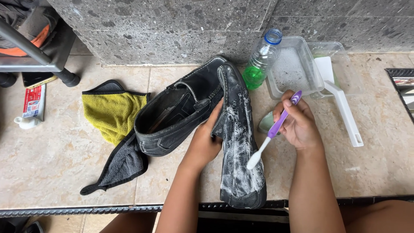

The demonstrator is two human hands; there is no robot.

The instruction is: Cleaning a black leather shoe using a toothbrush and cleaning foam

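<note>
The left hand (206, 140) is closed around the side of a black shoe (239, 142) that is covered in white soap foam and lies on the tiled floor (51, 159) with its toe pointing toward the person. The right hand (297, 123) is shut around a purple and white toothbrush (272, 131), and the brush end touches the foamy shoe. A second black shoe (177, 114) lies just beside the first one, partly on a yellow and grey cloth (113, 129), and a plastic bottle (260, 60) with green liquid stands next to a clear tub (276, 88) of soapy water near the stone wall (172, 26).
</note>
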